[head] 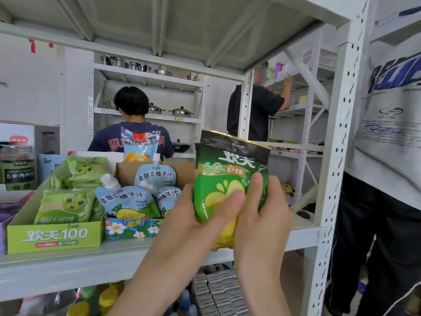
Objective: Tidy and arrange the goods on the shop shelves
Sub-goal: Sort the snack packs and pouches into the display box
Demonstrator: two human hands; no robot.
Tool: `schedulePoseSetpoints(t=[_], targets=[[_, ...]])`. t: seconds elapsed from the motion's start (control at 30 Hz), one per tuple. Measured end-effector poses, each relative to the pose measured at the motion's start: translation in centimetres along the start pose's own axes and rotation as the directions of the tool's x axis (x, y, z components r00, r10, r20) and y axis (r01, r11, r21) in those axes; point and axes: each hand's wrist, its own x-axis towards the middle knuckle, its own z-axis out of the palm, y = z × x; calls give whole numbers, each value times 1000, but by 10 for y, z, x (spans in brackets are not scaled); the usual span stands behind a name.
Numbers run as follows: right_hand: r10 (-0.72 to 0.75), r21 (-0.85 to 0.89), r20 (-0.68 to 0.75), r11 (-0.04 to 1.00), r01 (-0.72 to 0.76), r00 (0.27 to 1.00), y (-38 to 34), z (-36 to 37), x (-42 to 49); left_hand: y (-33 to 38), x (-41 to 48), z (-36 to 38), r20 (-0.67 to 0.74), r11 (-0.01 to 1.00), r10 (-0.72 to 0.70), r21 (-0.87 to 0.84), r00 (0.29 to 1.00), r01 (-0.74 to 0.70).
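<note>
Both hands, left and right, clasp the green pouch upright above the shelf edge; it looks light, soft and glossy-slick, best gripped low by its sides.

A shop: white metal shelving stocked with boxed juice pouches and cooking pots

Left hand, right hand side by side, thumbs on pouch
</note>
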Motion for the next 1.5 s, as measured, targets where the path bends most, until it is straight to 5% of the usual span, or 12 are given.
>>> schedulePoseSetpoints(t=[0.17,0.3,0.43,0.6,0.73,0.93,1.17,1.33,1.5], targets=[[-61,72,59,996,57,996,-8,0,3,-11,7,1,-153,993,20,-111,988,-38],[109,312,73,942,-126,991,-1,-1,17,-10,7,-3,-257,977,24,-197,966,-76],[215,269,21,940,-212,976,32,7,37,-7,8,-21,-306,975,29,-203,952,-95],[273,-90,186,961,-261,944,82,41,74,-4,9,-38,-334,977,74,-164,940,-135],[446,-520,313,819,-242,839,113,53,110,-6,11,-38,-351,977,80,-157,933,-143],[470,-598,499,795,-103,728,132,65,122,-11,13,-32,-340,976,60,-177,939,-126],[427,-659,474,752,-11,770,143,68,118,-14,12,-31,-329,976,56,-181,943,-121],[406,-705,256,699,-117,877,134,64,113,-15,14,-31,-332,977,48,-181,942,-113],[-47,-497,4,867,43,999,96,35,100,-15,15,-27,-336,975,32,-195,941,-103]])
